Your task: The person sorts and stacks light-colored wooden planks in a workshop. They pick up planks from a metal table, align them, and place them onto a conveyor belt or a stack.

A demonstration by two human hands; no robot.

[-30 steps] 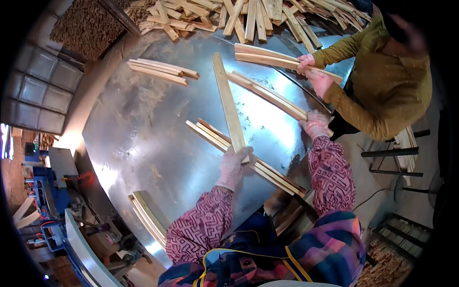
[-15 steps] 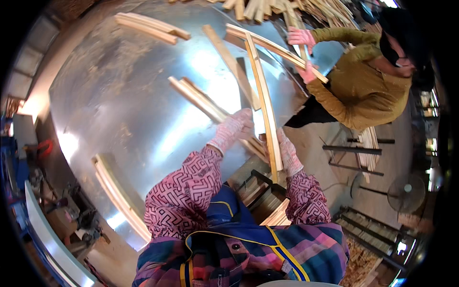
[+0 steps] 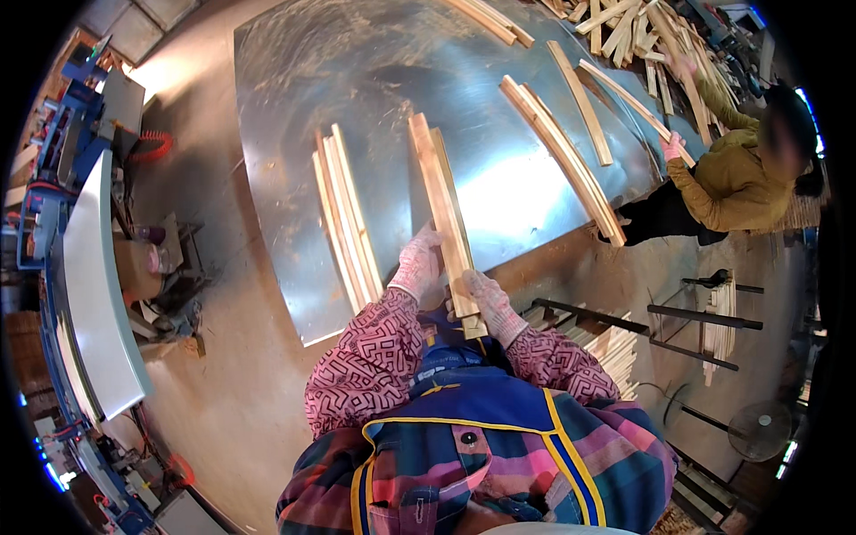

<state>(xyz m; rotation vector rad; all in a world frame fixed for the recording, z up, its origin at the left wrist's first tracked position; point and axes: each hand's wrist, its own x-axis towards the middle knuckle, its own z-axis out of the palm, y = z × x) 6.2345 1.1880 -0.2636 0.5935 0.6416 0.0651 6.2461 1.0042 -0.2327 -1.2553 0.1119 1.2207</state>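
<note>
Two long pale wooden strips lie side by side, pointing away from me, their near ends reaching past the table's near edge. Gloved, my left hand closes against their left side. My right hand, also gloved, grips them from the right close to the near ends, which are slightly uneven. Left of them on the metal table rests a group of several strips. Another group of strips lies to the right, overhanging the edge.
A co-worker at the far right holds a strip. One loose strip lies nearby. More strips rest at the far edge, and a jumbled wood pile at the back right. Metal racks stand right; machinery stands left.
My hands and the strips have moved left, from the table's right side to beside the left group. The view has turned and shifted left. The co-worker's hand has moved along a strip.
</note>
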